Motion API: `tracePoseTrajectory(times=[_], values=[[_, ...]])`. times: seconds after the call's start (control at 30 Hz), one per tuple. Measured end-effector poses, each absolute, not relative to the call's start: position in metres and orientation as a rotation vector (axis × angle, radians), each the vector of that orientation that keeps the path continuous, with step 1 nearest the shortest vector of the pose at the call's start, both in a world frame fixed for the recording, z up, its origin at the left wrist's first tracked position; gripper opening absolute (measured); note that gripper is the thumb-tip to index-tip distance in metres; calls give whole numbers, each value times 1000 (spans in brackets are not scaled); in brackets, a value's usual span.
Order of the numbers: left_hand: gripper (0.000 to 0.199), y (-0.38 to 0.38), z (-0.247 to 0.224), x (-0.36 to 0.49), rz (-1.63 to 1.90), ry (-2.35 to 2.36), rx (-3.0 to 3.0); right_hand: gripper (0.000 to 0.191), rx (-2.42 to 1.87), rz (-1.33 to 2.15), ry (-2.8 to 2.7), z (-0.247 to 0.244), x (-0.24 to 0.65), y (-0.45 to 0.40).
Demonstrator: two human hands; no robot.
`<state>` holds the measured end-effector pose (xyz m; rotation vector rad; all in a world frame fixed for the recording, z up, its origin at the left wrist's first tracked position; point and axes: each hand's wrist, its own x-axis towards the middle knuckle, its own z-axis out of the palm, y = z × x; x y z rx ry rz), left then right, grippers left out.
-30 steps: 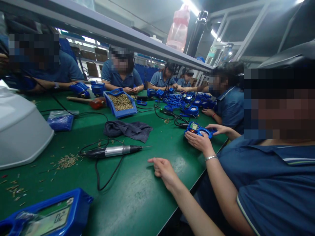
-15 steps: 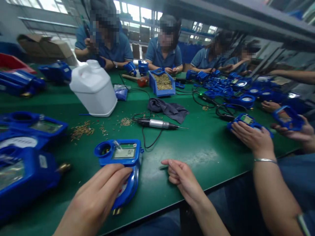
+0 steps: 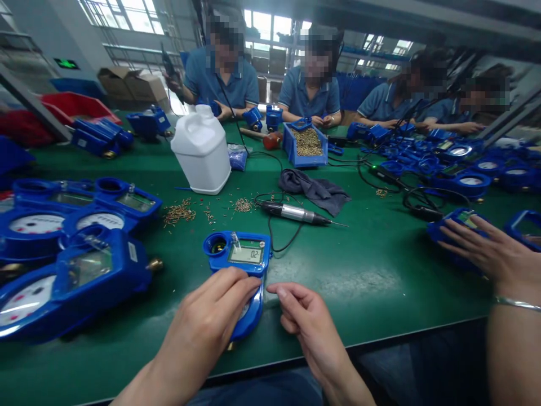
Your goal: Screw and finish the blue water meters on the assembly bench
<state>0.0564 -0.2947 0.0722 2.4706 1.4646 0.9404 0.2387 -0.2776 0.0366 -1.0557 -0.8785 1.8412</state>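
Left hand (image 3: pixel 205 321) arched over the lower half of the blue meter (image 3: pixel 249 273), fingers bent together with their tips at its right edge! The thumb is hidden, so whether that's a real grip, I can't tell. The meter lies on the green table (image 3: pixel 359 282), its display (image 3: pixel 247 255) face up and reading 0.2.

Over to the right hand (image 3: pixel 306 313), at the meter's four o'clock: nearly closed, index finger out towards the meter's edge and just short of it, nothing visible in its hold.

Now round the dial from the meter! Small brass screws (image 3: pixel 243 204) lie scattered at twelve, the electric screwdriver (image 3: pixel 291 212) on its side at one to two, with the dark cloth (image 3: pixel 315 189) just beyond. The white jug (image 3: pixel 203 149) stands upright at eleven, more blue meters (image 3: pixel 91 265) crowd nine, and out at three a co-worker's hand (image 3: pixel 490 242) spreads over another meter (image 3: pixel 454 239).
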Motion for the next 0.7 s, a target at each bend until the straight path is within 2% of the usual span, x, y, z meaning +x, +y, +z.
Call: tracePoseTrajectory(times=[0.23,0.5,0.7], values=[[26,-296,70,55,967,1432,2512,29,-1060,1782,-849,33,224,-277],[17,-291,60,57,873,1450,2618,33,-1080,1781,-855,31,223,-278],[19,-292,64,62,777,1542,2556,31,-1097,1761,-875,32,223,-277]])
